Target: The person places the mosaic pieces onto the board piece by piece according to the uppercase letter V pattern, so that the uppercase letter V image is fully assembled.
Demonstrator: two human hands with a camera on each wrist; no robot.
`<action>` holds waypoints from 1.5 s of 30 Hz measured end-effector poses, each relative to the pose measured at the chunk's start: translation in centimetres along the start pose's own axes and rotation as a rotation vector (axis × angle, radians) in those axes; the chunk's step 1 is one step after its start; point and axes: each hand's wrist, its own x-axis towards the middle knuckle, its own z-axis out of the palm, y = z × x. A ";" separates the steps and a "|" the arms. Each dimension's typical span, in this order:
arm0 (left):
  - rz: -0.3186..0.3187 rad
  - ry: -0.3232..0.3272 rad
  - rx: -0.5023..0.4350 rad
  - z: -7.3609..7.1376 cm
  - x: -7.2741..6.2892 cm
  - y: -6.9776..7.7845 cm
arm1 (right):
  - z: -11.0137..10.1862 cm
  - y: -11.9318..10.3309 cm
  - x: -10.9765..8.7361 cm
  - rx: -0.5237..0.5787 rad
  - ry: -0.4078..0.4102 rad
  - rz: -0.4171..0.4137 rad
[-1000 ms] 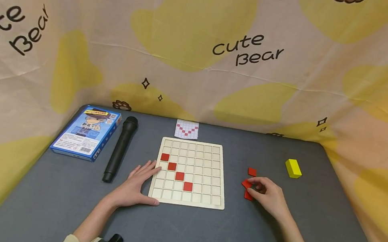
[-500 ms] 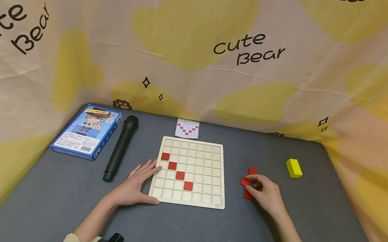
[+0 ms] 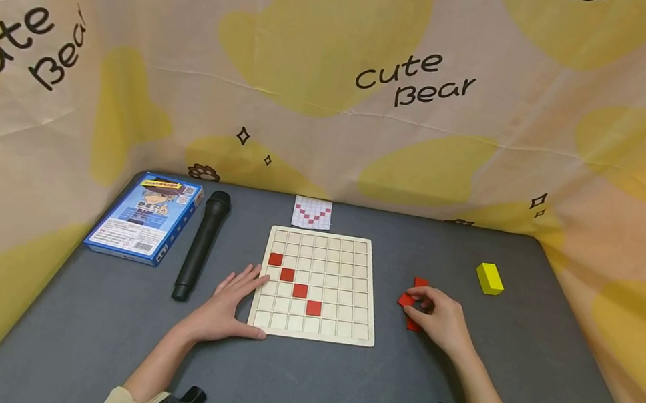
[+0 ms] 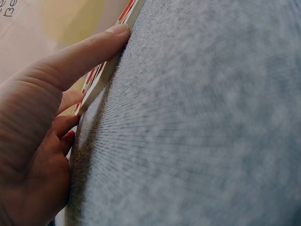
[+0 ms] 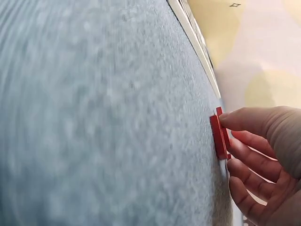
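Note:
A cream square grid board point(image 3: 343, 285) lies on the grey table, with several red tiles in a diagonal from left toward its lower middle. My left hand point(image 3: 225, 310) rests against the board's left side, fingers spread and fairly straight, thumb at the near left corner. To the right of the board, my right hand point(image 3: 444, 320) pinches a red square tile point(image 3: 404, 299) between thumb and fingers. Two more red tiles lie by it, one beyond point(image 3: 420, 282) and one nearer point(image 3: 413, 324), each partly covered. In the right wrist view a red tile point(image 5: 217, 139) stands in front of the thumb tip.
A small card point(image 3: 312, 213) with a pink V pattern on a grid lies behind the board. At left are a blue box point(image 3: 142, 219) and a black microphone point(image 3: 200, 247). A yellow block point(image 3: 489, 279) sits at right. A printed cloth point(image 3: 312, 92) hangs behind the table.
My right hand has shifted slightly left, and the pinched red tile moved left with it, away from the other two tiles. My left hand stays at the board.

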 end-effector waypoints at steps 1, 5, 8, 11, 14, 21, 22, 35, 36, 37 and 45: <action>0.000 0.000 0.000 0.0 0.0 0.0 | 0.0 -0.1 0.1 0.006 -0.002 0.001; 0.000 0.000 -0.005 0.0 0.1 -0.1 | 0.3 -0.8 0.4 0.046 -0.018 0.007; -0.003 -0.001 -0.007 0.0 0.1 -0.1 | 0.7 -1.6 0.7 0.088 -0.035 0.013; -0.006 -0.001 -0.006 0.0 0.1 -0.1 | 1.2 -2.4 1.0 0.127 -0.047 0.010; -0.007 0.000 -0.001 0.0 0.0 -0.1 | 1.9 -3.2 1.2 0.162 -0.054 -0.006; -0.012 0.006 0.004 0.0 -0.1 0.0 | 3.9 -5.4 2.0 0.226 -0.088 -0.089; -0.012 0.007 0.005 0.0 -0.1 0.1 | 4.2 -5.7 2.0 0.236 -0.099 -0.098; 0.009 0.006 -0.005 0.1 -0.1 0.0 | 7.0 -8.5 2.8 0.169 -0.166 -0.271; 0.009 0.006 -0.008 0.1 -0.1 0.0 | 7.1 -8.5 2.9 0.164 -0.166 -0.276; 0.008 0.005 -0.008 0.1 -0.1 0.0 | 7.1 -8.6 2.9 0.163 -0.165 -0.280; 0.014 0.008 -0.002 0.1 -0.1 0.0 | 7.2 -8.6 2.9 0.170 -0.157 -0.291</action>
